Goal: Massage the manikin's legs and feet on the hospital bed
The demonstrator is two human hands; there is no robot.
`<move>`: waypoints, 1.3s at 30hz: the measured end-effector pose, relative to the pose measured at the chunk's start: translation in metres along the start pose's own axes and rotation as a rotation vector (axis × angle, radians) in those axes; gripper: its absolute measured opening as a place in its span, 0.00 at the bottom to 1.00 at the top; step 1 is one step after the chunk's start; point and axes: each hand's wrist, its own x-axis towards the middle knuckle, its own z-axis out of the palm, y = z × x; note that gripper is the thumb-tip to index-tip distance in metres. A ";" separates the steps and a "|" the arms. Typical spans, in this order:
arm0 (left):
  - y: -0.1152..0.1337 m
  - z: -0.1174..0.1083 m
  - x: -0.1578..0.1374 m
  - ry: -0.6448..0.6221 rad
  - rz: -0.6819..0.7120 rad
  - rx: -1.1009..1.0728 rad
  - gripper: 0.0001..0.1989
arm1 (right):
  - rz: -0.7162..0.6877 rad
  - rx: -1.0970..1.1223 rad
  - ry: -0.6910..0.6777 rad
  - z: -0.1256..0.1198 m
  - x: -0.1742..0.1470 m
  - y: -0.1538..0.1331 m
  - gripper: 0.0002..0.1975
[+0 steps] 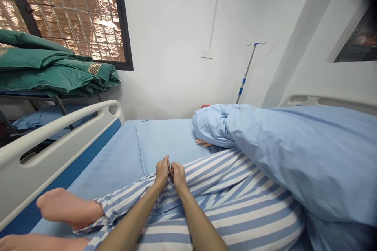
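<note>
My left hand [162, 171] and my right hand [178, 175] are close together over the far leg of a lying figure, near its knee. Both have their fingers curled in on the blue-and-white striped trousers [212, 170], where the cloth bunches up between them. My fingertips are partly hidden. Bare feet [66, 208] stick out of the trouser legs at the left; their smooth look suggests a manikin. A light blue quilt [282, 145] covers the upper body, and the fingers of the figure's hand [204, 143] show from under its edge.
The figure lies on a bed with a light blue sheet [167, 135]. A white bed end board [73, 125] stands at the left, another at the far right. Folded green quilts [53, 70] lie on a rack below the window. An IV pole [246, 74] rises behind the bed.
</note>
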 end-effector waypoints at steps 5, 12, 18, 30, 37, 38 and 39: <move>-0.008 0.005 -0.003 0.046 0.131 0.126 0.20 | 0.040 0.083 0.031 -0.003 0.002 0.006 0.14; -0.004 0.005 -0.010 0.049 0.154 0.338 0.22 | 0.023 -0.066 0.012 -0.006 0.006 -0.023 0.13; -0.006 0.005 -0.011 0.089 0.185 0.441 0.23 | -0.173 -0.181 -0.039 -0.020 0.026 -0.069 0.15; 0.015 0.012 0.004 0.024 0.129 0.305 0.19 | -0.132 -0.284 -0.013 -0.016 0.006 0.000 0.16; 0.018 0.033 -0.002 0.062 0.145 0.332 0.21 | 0.039 0.022 0.096 -0.026 0.016 -0.002 0.14; 0.010 0.034 -0.006 0.080 0.154 0.426 0.22 | 0.051 0.039 0.131 -0.028 0.016 -0.002 0.14; 0.002 0.035 -0.010 0.096 0.168 0.528 0.23 | 0.055 0.045 0.173 -0.029 0.015 -0.001 0.13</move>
